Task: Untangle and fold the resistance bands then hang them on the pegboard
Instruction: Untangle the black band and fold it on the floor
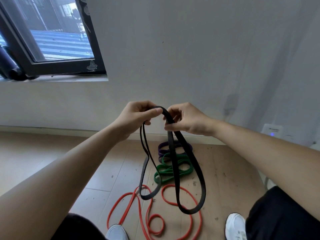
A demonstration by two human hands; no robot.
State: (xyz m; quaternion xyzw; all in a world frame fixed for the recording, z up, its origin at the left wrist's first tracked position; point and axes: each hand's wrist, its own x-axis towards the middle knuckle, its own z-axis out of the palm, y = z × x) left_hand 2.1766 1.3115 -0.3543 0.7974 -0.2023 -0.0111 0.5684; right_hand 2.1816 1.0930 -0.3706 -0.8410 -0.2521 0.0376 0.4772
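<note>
Dusty floor (225,170) below; both hands' fingers, left (138,113) and right (186,119), tight around the black band (174,161); no legible writing

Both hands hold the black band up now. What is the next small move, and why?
Probably bring the two hanging loops together into one even fold. The left hand and right hand pinch the black band at its top, and its loops hang apart at unequal lengths.
</note>
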